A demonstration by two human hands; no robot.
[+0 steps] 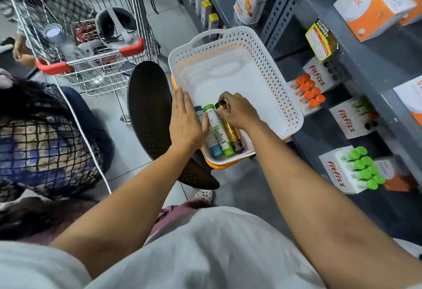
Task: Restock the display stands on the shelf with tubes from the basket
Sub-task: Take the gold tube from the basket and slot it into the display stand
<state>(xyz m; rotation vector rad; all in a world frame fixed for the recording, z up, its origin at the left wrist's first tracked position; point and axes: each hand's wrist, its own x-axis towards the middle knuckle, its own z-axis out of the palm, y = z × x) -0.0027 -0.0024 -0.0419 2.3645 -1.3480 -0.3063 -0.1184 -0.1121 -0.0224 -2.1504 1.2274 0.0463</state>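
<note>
Three tubes lie side by side in the near end of your white basket (230,60): a blue tube (215,149), a green tube (220,133) and a gold tube (233,134). The rest of the basket floor is bare. Your left hand (186,121) lies flat and open over the basket's left rim, its fingers spread and touching the blue tube's upper end. Your right hand (238,110) curls over the top of the gold tube, fingertips pinching its dark cap; the tube rests on the basket floor.

On the shelf (374,65) to your right stand three display stands. The far stand (319,76) holds two rows of orange-capped tubes, about eight caps, with several empty holes behind them. The middle stand (347,122) shows only a few caps, too dim to count. The near stand (338,170) holds roughly ten green caps. One cart (91,44) stands on the left.
</note>
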